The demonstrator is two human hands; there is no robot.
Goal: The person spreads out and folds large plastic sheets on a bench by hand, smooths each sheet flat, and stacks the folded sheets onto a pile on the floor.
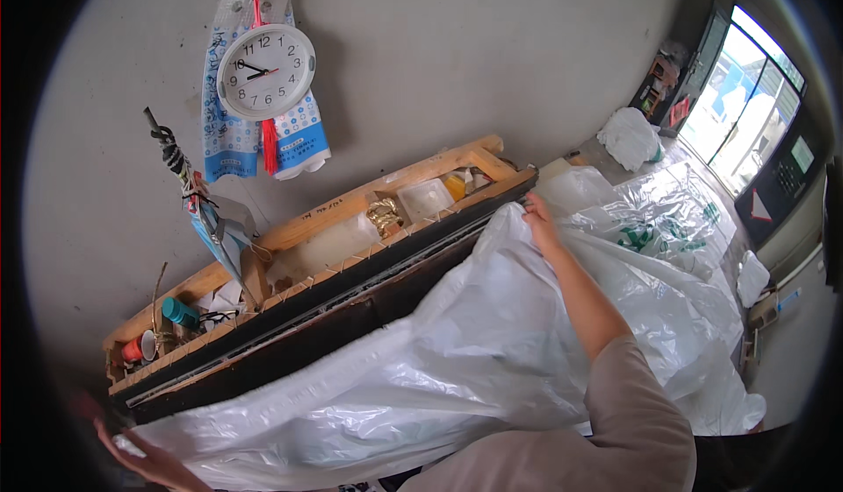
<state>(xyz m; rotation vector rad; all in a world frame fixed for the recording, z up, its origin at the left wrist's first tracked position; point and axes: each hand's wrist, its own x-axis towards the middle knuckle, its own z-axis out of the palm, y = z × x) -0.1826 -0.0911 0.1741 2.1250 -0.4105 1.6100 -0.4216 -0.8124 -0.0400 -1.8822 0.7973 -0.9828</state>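
Observation:
A large sheet of translucent white plastic (421,369) drapes across the front of a long dark piece with a wooden frame (351,202) on top. My right hand (540,222) pinches the sheet's upper edge by the frame's right end, with the arm stretched out. At the lower left, my left hand (149,461) is at the sheet's left end, and the plastic shows between thumb and fingers. Its fingertips are dim and partly blurred near the picture's rim. Between my hands the sheet's edge runs slantwise below the dark front strip (351,274).
Inside the frame lie a white plastic tub (424,199), gold cord (384,216), a teal bottle (180,313) and a red spool (133,349). A cord-wrapped stick (189,180) rises from it. A round clock (266,72) hangs on the wall. More clear plastic (667,220) lies at right, towards a glass door (742,97).

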